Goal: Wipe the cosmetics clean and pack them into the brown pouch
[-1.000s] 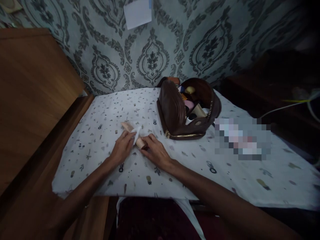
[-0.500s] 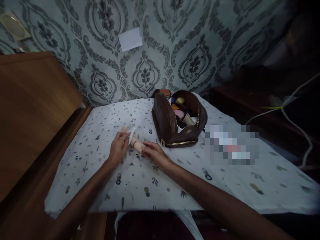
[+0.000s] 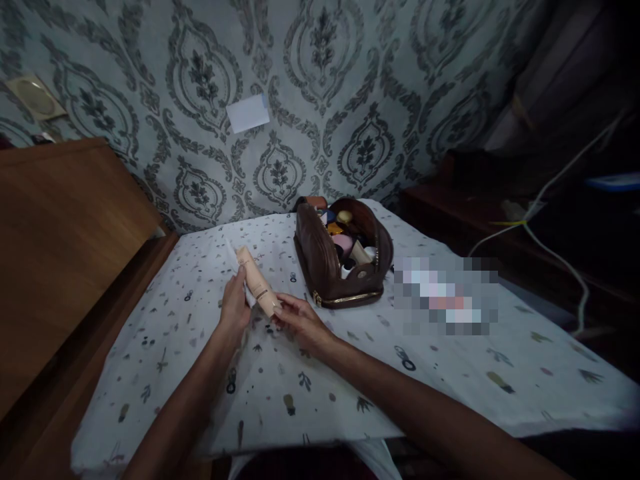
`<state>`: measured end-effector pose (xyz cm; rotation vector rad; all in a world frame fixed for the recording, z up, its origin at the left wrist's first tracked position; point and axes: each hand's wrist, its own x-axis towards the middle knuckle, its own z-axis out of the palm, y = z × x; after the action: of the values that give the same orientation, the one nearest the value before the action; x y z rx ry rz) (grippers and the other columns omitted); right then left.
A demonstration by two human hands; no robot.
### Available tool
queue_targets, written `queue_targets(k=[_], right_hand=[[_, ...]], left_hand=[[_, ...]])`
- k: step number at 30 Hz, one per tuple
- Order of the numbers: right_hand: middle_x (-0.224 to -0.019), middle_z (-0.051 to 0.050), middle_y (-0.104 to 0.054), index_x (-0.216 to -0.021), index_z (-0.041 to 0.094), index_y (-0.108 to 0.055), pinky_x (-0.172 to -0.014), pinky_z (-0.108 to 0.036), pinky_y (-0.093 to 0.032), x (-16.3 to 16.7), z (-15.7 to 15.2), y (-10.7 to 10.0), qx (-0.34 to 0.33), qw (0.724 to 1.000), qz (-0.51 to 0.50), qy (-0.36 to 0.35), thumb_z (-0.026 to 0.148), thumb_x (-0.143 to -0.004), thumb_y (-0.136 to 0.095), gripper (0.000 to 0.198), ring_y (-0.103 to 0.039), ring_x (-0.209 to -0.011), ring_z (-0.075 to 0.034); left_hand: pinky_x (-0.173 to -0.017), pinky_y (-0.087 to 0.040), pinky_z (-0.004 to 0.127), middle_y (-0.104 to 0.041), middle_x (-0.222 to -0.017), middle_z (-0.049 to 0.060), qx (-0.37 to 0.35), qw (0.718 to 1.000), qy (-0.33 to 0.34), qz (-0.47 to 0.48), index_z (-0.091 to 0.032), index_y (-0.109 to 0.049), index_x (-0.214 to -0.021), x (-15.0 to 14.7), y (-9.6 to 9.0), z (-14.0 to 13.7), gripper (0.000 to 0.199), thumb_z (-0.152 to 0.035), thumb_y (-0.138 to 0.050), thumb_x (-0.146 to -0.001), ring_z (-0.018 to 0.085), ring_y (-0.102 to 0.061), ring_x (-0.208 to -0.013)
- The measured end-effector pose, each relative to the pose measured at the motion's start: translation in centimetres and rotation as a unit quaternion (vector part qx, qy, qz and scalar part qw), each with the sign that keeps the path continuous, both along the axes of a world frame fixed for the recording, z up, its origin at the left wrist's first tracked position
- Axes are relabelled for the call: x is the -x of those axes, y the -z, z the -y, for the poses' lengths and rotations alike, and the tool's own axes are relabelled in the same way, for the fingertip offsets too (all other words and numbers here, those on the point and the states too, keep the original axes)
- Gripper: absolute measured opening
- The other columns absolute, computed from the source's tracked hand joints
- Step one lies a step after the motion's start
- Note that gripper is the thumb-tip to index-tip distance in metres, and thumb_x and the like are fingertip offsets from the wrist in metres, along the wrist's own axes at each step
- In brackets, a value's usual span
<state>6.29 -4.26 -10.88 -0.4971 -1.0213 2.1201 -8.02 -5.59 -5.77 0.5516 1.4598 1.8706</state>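
Note:
A peach-coloured squeeze tube point(image 3: 257, 283) with small dark print is held at a slant over the cloth-covered table. My left hand point(image 3: 235, 305) grips it along its left side, near the upper end. A thin white, tissue-like piece point(image 3: 231, 252) shows behind that end, apparently in the same hand. My right hand point(image 3: 305, 325) pinches the lower end between thumb and fingers. To the right of the tube stands a dark brown zip bag point(image 3: 320, 267), its top open on bottles and other small items.
The table wears a white printed cloth point(image 3: 200, 373). A pixelated patch hides something right of the bag. Wooden furniture point(image 3: 65, 227) borders the left side. Patterned wallpaper point(image 3: 280, 173) rises behind, and a white cable point(image 3: 555, 253) hangs at the right.
The tube has turned so that its printed side faces me more fully. The white piece has shifted from over the tube to behind it. My view has tilted up and moved slightly right.

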Motion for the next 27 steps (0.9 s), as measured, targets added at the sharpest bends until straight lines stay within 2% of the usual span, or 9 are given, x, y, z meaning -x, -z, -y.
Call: queue_targets(k=[4,8,12,15,18,21,24,27], right_hand=[[-0.085,0.0,-0.068,-0.117,0.019,-0.066,-0.07,-0.028,-0.047,-0.2,-0.1,0.1,-0.065,0.998,-0.002,0.019,0.046,-0.063,-0.087,0.064,-0.061,-0.071,-0.013],[-0.091,-0.001,-0.066,-0.117,0.023,-0.065,-0.075,-0.03,-0.05,-0.2,0.2,-0.6,-0.126,0.991,0.006,0.052,0.05,-0.062,-0.086,0.064,-0.062,-0.081,-0.016],[-0.096,-0.002,-0.064,-0.114,0.023,-0.063,-0.077,-0.031,-0.052,-0.4,-0.2,-1.9,-0.17,0.977,0.0,0.131,0.055,-0.065,-0.082,0.062,-0.061,-0.086,-0.018],[-0.091,-0.001,-0.062,-0.115,0.023,-0.06,-0.07,-0.029,-0.051,-1.1,-0.6,-3.1,-0.167,0.97,-0.001,0.177,0.058,-0.065,-0.081,0.064,-0.059,-0.081,-0.017],[-0.092,-0.001,-0.062,-0.119,0.023,-0.059,-0.076,-0.029,-0.05,-1.9,-0.7,-4.1,-0.182,0.961,-0.004,0.21,0.054,-0.067,-0.081,0.064,-0.058,-0.083,-0.016],[-0.101,-0.003,-0.063,-0.123,0.022,-0.058,-0.084,-0.03,-0.05,-2.7,-0.7,-5.0,-0.194,0.955,-0.018,0.223,0.049,-0.07,-0.079,0.063,-0.059,-0.09,-0.017],[-0.112,-0.004,-0.063,-0.124,0.024,-0.058,-0.081,-0.029,-0.05,-3.3,-0.8,-5.5,-0.201,0.954,-0.011,0.224,0.044,-0.073,-0.076,0.058,-0.059,-0.088,-0.016],[-0.111,-0.003,-0.064,-0.12,0.025,-0.062,-0.072,-0.026,-0.048,-3.4,-0.7,-5.6,-0.213,0.946,0.023,0.242,0.038,-0.073,-0.076,0.051,-0.056,-0.076,-0.013]], left_hand=[[-0.065,-0.048,0.026,-0.062,-0.083,0.002,0.019,0.999,0.025,0.013,-0.016,-0.064,-0.09,-1.6,-0.5,0.6,0.056,-0.065,-0.073,-0.066,0.016,-0.058,-0.075],[-0.068,-0.053,0.03,-0.068,-0.088,0.008,0.04,0.996,0.046,-0.072,-0.015,-0.066,-0.094,-2.9,-0.7,1.5,0.054,-0.067,-0.057,-0.079,0.022,-0.066,-0.083],[-0.077,-0.055,0.032,-0.07,-0.089,0.009,0.042,0.985,0.096,-0.14,-0.017,-0.068,-0.094,-4.7,-0.7,2.7,0.041,-0.056,-0.06,-0.083,0.026,-0.066,-0.095],[-0.089,-0.053,0.036,-0.071,-0.099,0.01,0.062,0.962,0.118,-0.239,-0.016,-0.069,-0.1,-6.4,-0.7,3.7,0.045,-0.057,-0.055,-0.087,0.028,-0.064,-0.104],[-0.107,-0.044,0.038,-0.069,-0.114,0.01,0.056,0.947,0.128,-0.289,-0.017,-0.067,-0.111,-7.6,-0.6,4.1,0.052,-0.061,-0.051,-0.089,0.028,-0.059,-0.118],[-0.114,-0.037,0.039,-0.066,-0.123,0.011,0.045,0.945,0.13,-0.297,-0.019,-0.064,-0.119,-8.0,-0.3,4.1,0.053,-0.061,-0.052,-0.089,0.028,-0.054,-0.126],[-0.107,-0.045,0.04,-0.067,-0.123,0.012,0.046,0.958,0.133,-0.249,-0.021,-0.065,-0.118,-7.9,0.0,3.8,0.048,-0.058,-0.055,-0.089,0.029,-0.056,-0.124],[-0.101,-0.049,0.038,-0.068,-0.118,0.011,0.024,0.965,0.134,-0.224,-0.022,-0.066,-0.116,-8.0,-0.3,3.4,0.043,-0.054,-0.059,-0.088,0.028,-0.058,-0.123]])
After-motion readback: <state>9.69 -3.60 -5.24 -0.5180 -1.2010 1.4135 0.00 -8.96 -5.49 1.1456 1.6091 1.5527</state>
